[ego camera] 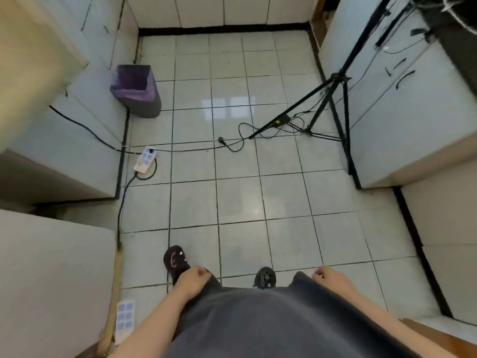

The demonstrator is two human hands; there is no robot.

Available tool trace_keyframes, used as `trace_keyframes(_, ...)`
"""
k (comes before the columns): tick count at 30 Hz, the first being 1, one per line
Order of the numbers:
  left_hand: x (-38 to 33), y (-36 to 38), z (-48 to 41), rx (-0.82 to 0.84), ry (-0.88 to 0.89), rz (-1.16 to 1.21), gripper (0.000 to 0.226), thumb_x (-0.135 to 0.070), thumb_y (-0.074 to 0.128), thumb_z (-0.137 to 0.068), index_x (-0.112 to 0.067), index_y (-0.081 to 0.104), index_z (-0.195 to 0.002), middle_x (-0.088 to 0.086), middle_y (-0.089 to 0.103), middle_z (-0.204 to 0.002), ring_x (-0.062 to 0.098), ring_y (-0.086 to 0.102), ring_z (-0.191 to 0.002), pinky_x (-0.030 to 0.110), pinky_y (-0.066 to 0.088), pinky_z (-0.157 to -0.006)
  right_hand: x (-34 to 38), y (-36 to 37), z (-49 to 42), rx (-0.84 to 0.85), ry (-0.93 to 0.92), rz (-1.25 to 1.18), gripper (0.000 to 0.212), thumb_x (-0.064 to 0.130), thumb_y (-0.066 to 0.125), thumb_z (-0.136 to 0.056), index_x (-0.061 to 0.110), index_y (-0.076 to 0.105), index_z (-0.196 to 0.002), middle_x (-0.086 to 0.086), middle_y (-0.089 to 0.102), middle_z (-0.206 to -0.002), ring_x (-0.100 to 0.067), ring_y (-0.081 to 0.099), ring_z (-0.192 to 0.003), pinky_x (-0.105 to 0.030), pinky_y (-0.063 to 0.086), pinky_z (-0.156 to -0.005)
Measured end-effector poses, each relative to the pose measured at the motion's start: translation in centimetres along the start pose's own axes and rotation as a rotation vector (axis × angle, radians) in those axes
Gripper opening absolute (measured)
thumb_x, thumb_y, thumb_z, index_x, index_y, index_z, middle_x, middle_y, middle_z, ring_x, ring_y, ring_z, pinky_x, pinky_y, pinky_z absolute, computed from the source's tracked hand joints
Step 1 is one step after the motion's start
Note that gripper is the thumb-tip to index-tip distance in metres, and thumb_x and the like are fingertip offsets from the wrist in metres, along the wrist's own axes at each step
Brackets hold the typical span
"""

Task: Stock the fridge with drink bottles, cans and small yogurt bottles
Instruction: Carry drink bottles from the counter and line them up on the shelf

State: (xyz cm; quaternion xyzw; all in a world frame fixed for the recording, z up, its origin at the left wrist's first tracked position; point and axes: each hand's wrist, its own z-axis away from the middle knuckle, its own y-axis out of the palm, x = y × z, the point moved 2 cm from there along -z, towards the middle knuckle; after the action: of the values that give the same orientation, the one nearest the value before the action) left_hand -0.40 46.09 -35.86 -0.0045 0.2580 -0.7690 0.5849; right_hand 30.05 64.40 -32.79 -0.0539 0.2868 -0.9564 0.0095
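Between steps, I'd say: left hand [192, 281] and right hand [331, 279] hang near, fingers loosely curled on nothing, no bottles, cans or yogurt in view over the tiled floor [232, 197], so next move means fetching stock

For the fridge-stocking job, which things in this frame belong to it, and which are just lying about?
Job: left hand and right hand, both holding nothing; no bottles, cans or yogurt in view.
Lying about: purple-lined bin, white power strip, black tripod, floor cables.
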Motion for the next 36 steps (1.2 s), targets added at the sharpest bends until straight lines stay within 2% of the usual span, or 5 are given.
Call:
trace_keyframes(15, -32.6, 10.8, -5.5, 0.27, 0.27, -0.754, 0.036, -0.035, 0.04, -0.1, -0.007, 0.06, -0.111, 0.012, 0.062, -0.122, 0.023, 0.057, -0.113, 0.026, 0.041, -0.091, -22.8, -0.2, 1.3, -0.095, 0.43, -0.892, 0.018, 0.041, 0.051, -0.094, 0.025, 0.06, -0.094, 0.008, 0.063, -0.093, -0.004, 0.059, -0.078, -0.017, 0.049, -0.066)
trace_keyframes(19, -44.8, 15.0, -8.7, 0.317, 0.406, -0.994, 0.027, -0.03, 0.041, -0.099, -0.01, 0.057, -0.089, 0.016, 0.065, -0.116, 0.027, 0.058, -0.111, 0.027, 0.042, -0.085, -27.3, -2.4, 2.2, -0.112, 0.522, -1.094, 0.014, 0.041, 0.06, -0.089, 0.027, 0.057, -0.089, 0.012, 0.066, -0.097, 0.002, 0.063, -0.083, -0.01, 0.049, -0.069)
trace_keyframes(23, -57.2, 20.1, -9.2, 0.286, 0.546, -1.044, 0.035, -0.029, 0.045, -0.098, 0.002, 0.061, -0.099, 0.019, 0.066, -0.107, 0.033, 0.058, -0.11, 0.032, 0.043, -0.082, -32.3, -6.0, 2.0, -0.176, 0.674, -1.096, 0.008, 0.026, 0.049, -0.097, 0.025, 0.053, -0.103, 0.002, 0.06, -0.119, -0.007, 0.055, -0.099, -0.022, 0.046, -0.095)
trace_keyframes(27, -67.5, 24.6, -8.7, 0.29, 0.677, -1.064, 0.032, -0.03, 0.048, -0.097, -0.008, 0.058, -0.118, 0.011, 0.061, -0.121, 0.027, 0.056, -0.112, 0.029, 0.04, -0.09, -35.6, -10.7, 0.7, -0.318, 0.746, -1.239, 0.023, 0.027, 0.045, -0.099, 0.02, 0.056, -0.117, 0.003, 0.057, -0.119, -0.012, 0.054, -0.11, -0.023, 0.041, -0.094)
trace_keyframes(36, -75.0, 33.2, -8.2, 0.36, 0.585, -1.058, 0.019, -0.022, 0.048, -0.097, -0.005, 0.057, -0.098, 0.017, 0.062, -0.101, 0.03, 0.059, -0.096, 0.039, 0.045, -0.092, -40.2, -14.3, -4.0, -0.241, 0.669, -1.322, 0.017, 0.032, 0.05, -0.096, 0.023, 0.057, -0.108, 0.005, 0.062, -0.109, -0.005, 0.057, -0.096, -0.021, 0.045, -0.09)
